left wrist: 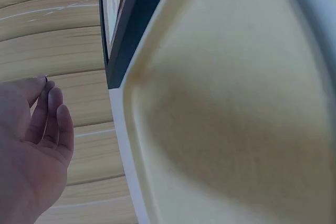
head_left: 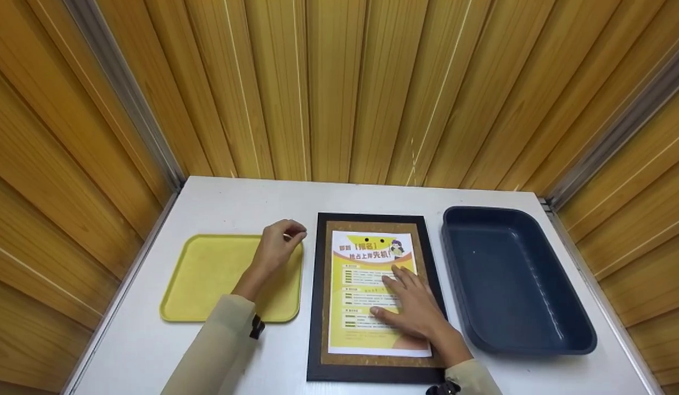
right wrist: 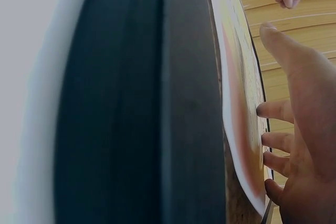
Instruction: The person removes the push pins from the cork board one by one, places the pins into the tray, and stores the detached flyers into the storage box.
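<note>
Desk (head_left: 251, 203), board between two containers. Corkboard in a black frame (head_left: 315, 307) lies midway along the desk, its long sides running from the near edge toward the far edge. Printed sheet (head_left: 357, 296) lies on the cork (head_left: 380, 360), which shows as a border along its far and near edges.

Two black dots (head_left: 374, 240) sit close together near the sheet's far edge, around its middle; pins or printed marks, cannot tell for certain.

Right hand (head_left: 416, 307): fingers spread, fingertips resting on the sheet toward its near right corner. Right wrist view: sheet's edge bows slightly rather than lying flat.

Left hand (head_left: 279, 241): raised over the far right corner of the yellow tray (head_left: 207, 274), beside the board's left edge. Thumb and forefinger brought together on a small dark piece (left wrist: 46, 78), too small to identify; other fingers bent loosely.

Blue bin (head_left: 509, 285) stands near the desk's right edge.

Progress (judgement): sheet placed on the cork. If the dots are pins, fastening is begun at the far edge only; no dots show at the near corners, so work appears partial. How many remain, cannot tell.
</note>
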### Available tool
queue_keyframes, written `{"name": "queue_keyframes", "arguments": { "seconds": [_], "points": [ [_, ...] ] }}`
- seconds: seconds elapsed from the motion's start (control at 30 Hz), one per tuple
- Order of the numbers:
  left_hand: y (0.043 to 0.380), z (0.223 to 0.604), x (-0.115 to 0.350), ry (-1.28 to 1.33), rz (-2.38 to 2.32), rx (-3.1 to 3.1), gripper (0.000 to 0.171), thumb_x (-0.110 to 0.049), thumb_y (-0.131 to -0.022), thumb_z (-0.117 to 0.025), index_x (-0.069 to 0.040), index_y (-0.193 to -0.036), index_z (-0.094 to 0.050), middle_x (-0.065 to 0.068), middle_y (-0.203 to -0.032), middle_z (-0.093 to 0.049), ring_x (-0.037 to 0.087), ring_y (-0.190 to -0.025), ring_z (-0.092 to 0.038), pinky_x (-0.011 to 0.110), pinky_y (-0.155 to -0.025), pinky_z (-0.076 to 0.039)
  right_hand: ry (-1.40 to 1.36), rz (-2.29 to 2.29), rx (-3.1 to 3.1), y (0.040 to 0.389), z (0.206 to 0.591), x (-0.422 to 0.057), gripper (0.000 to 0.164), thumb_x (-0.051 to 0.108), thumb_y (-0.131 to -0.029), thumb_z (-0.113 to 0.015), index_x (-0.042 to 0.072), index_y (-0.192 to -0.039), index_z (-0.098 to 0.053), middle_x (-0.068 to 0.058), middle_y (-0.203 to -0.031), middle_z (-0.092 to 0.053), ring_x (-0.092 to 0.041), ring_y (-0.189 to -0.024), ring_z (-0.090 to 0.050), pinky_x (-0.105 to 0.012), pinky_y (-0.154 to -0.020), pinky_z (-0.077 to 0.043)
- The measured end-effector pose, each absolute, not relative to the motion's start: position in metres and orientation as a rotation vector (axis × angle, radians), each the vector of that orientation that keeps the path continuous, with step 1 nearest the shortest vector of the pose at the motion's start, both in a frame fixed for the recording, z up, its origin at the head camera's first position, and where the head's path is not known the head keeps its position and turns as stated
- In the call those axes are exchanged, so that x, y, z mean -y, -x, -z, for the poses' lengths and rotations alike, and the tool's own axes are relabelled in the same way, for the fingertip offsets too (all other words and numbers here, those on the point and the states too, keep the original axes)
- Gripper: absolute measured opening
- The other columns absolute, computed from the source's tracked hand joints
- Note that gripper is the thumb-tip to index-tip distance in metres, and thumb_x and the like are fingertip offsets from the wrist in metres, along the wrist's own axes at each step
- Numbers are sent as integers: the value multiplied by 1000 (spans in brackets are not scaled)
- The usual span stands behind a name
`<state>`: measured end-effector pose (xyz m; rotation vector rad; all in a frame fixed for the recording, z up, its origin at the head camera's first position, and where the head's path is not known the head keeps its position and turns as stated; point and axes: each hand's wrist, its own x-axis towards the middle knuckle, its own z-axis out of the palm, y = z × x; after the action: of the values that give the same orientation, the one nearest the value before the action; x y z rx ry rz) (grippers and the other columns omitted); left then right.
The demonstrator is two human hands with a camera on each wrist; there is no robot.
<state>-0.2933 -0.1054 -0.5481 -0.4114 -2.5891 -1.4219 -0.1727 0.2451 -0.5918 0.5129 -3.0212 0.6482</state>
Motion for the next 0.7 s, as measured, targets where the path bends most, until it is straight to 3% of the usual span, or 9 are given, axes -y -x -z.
{"name": "queue_keyframes", "arguments": {
  "seconds": [0.7],
  "points": [
    [288, 584, 143, 347, 1268, 2783, 9, -5, -100, -73, -2, -107, -77, 7, -101, -73, 22, -95, -68, 44, -87, -57, -521, -674, 3001, 173, 593, -245, 90, 77, -90, -62, 13, -152, -58, -18, -167, -37, -45, -154, -30, -74, -118, -22]
  ]
}}
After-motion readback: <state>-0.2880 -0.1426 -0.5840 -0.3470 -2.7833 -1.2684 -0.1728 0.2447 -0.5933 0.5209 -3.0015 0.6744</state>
